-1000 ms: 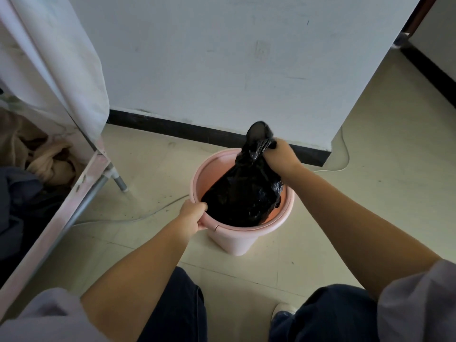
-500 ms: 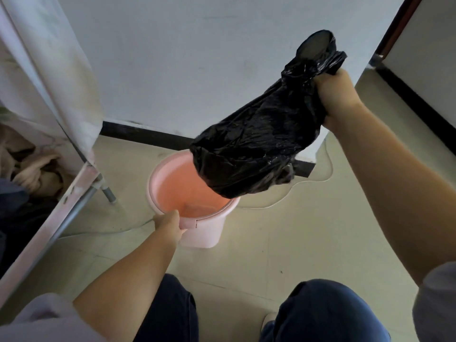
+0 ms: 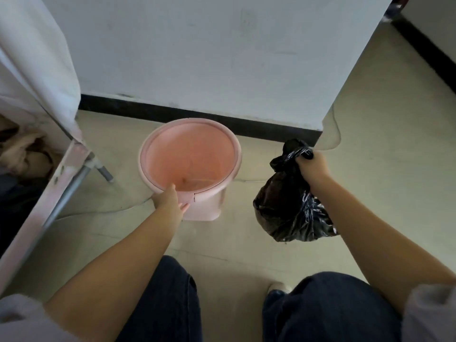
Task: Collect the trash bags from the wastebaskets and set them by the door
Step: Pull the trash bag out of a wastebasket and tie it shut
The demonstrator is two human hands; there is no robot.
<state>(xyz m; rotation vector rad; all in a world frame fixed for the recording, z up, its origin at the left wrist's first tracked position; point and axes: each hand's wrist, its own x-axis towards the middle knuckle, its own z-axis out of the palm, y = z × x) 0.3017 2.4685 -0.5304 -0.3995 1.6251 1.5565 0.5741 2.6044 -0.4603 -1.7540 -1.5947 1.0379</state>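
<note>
Now we hold the black trash bag point(image 3: 291, 206) by its gathered neck, the fingers of our right hand point(image 3: 313, 166) curled tight round the bunched plastic, with the knot of the neck sticking out just beyond the knuckles. The bag's bulk hangs below those fingers, beside the forearm and over the pale floor point(image 3: 382, 169); whether its bottom touches the floor we cannot tell. It is outside the pink wastebasket point(image 3: 190, 156), which stands well to the left of our right fingers, with no liner in it. Our left hand point(image 3: 170, 198) rests on the wastebasket's near rim, thumb lying over the rim's edge, the other fingers relaxed against the outer wall and not closed round anything. Past the fingertips of both hands runs the white wall point(image 3: 197, 58) with its dark baseboard point(image 3: 197, 117). Left of our left fingers stands a pale metal frame point(image 3: 61, 178) draped with white cloth point(image 3: 32, 58).
</note>
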